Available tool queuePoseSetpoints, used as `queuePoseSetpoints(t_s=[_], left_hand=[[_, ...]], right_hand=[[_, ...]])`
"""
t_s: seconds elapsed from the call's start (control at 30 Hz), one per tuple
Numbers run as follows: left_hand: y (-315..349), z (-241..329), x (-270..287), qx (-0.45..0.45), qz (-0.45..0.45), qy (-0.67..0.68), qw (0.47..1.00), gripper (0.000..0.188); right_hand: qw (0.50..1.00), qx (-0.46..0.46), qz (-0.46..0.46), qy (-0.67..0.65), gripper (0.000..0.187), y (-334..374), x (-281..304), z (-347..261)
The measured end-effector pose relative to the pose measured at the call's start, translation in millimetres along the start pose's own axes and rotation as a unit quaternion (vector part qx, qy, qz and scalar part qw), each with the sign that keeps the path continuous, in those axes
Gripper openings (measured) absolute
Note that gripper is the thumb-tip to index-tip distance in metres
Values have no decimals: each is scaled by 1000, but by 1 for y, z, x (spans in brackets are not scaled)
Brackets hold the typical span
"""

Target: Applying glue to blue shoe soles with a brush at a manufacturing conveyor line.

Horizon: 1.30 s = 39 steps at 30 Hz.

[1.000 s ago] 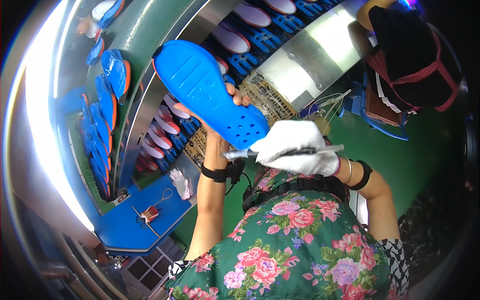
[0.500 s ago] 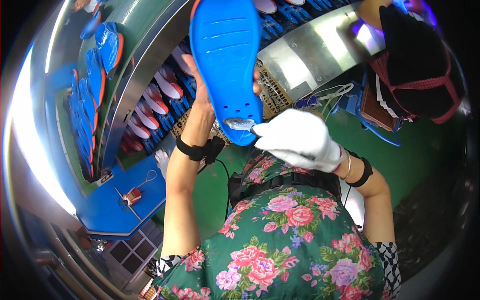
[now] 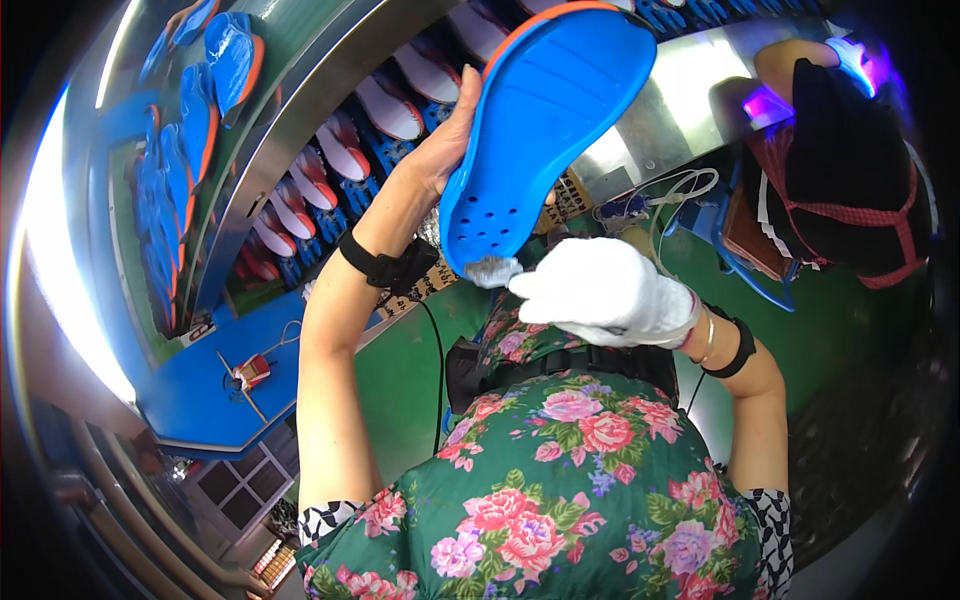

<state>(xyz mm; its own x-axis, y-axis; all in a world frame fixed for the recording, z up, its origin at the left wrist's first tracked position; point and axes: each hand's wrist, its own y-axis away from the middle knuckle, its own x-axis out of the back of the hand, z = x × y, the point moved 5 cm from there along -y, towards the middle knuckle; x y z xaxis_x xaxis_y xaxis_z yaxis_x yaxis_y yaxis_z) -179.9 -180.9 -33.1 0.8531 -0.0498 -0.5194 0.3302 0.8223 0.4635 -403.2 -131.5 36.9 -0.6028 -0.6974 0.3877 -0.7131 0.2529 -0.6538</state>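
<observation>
A large blue shoe insole [image 3: 545, 120] with an orange rim is tilted, its toe end up and to the right. My bare left hand [image 3: 447, 140] grips it along the left side, thumb showing at the edge; most of the fingers are hidden behind it. Several small holes dot the heel end. My right hand [image 3: 600, 292], in a white glove, pinches a small brush [image 3: 493, 271] whose pale, wet-looking bristles meet the heel's lower edge. The glove covers most of its handle.
More blue insoles [image 3: 197, 120] lie on the surface at left, and rows of others [image 3: 390, 107] line the metal-edged conveyor ahead. A blue table [image 3: 190, 400] carries a small red object [image 3: 252, 373]. Another person [image 3: 840, 170] works beside a blue stool [image 3: 745, 265] at right.
The insole has swung clockwise, its toe end moving right. The brush has gone from the heel's surface to its lower edge. A white glove seen near the blue table is now out of sight.
</observation>
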Motion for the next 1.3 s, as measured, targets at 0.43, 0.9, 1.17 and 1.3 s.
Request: queuePoseSetpoints(t_s=[0.43, 0.9, 1.17, 1.3], left_hand=[[-53, 129, 0, -255, -219, 229, 914, 79], [21, 32, -35, -264, -183, 408, 855, 107], [14, -60, -73, -172, -241, 471, 831, 122], [13, -82, -76, -143, -220, 523, 811, 126]], right_hand=[[704, -288, 345, -550, 21, 9, 60, 61], [634, -219, 407, -620, 23, -47, 63, 87], [904, -217, 316, -191, 22, -46, 82, 41], [950, -170, 262, -8, 21, -55, 85, 32]])
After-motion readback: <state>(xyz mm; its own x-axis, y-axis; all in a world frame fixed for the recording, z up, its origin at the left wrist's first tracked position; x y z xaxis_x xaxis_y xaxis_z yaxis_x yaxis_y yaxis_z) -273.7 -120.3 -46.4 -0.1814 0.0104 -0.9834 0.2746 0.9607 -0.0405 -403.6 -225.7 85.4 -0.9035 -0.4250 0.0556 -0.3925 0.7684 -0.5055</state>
